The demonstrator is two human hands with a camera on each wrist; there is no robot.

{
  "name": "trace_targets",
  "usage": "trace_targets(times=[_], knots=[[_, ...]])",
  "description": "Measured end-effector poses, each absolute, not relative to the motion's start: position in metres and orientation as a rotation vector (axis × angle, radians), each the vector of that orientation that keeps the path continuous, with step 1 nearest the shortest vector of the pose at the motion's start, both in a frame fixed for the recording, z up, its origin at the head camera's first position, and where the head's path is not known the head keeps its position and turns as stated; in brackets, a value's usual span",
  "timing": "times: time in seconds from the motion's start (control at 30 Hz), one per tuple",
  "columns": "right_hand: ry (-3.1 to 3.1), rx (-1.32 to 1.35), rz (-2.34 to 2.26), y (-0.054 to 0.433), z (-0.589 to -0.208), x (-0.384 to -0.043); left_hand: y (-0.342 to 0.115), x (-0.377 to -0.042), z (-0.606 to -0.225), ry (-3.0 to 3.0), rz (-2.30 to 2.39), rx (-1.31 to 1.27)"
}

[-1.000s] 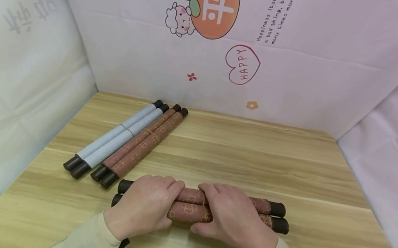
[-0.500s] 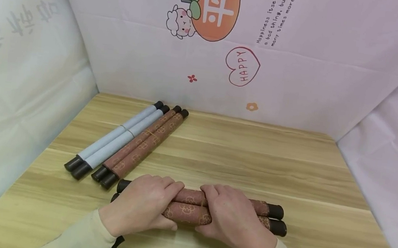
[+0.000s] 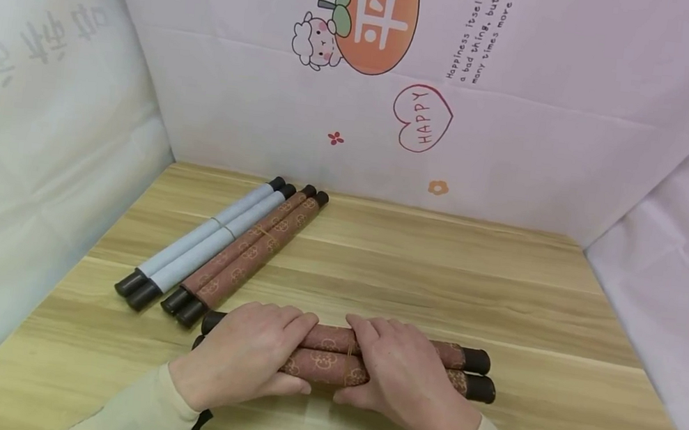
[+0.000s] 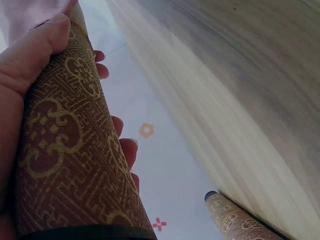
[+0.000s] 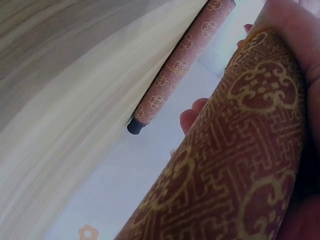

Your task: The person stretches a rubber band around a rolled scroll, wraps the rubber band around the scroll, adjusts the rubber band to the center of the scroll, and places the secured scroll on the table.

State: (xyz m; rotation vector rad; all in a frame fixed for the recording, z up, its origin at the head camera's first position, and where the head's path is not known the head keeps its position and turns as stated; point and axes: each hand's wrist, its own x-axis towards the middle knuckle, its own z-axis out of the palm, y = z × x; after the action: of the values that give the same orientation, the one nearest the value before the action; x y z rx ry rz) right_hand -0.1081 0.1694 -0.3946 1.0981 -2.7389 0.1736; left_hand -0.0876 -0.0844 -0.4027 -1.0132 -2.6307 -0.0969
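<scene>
Two rolled brown scrolls (image 3: pixel 322 365) with gold patterns and black end knobs lie side by side near the front of the table in the head view. A thin cord binds them near the middle. My left hand (image 3: pixel 244 353) grips their left part, fingers over the far side and thumb along the near side. On their right part my right hand (image 3: pixel 408 377) grips in the same way. The left wrist view shows the left fingers curled round a patterned scroll (image 4: pixel 65 150). In the right wrist view, fingertips wrap behind the scroll (image 5: pixel 230 155).
A pale blue pair of tied scrolls (image 3: pixel 209 246) and another brown pair (image 3: pixel 252 254) lie slanted at the left of the wooden table (image 3: pixel 470 277). White printed cloth (image 3: pixel 517 135) rises behind and at both sides.
Both hands keep their grip on the brown scrolls. The scroll pair and left hand have shifted slightly left, and the left thumb reaches further right. The head view has shifted a little.
</scene>
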Motion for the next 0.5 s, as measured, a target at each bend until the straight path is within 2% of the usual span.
trace_targets(times=[0.5], knots=[[-2.837,1.251,0.327,0.177,-0.384,-0.112,-0.087,-0.086,-0.404,-2.623,-0.134,-1.014]])
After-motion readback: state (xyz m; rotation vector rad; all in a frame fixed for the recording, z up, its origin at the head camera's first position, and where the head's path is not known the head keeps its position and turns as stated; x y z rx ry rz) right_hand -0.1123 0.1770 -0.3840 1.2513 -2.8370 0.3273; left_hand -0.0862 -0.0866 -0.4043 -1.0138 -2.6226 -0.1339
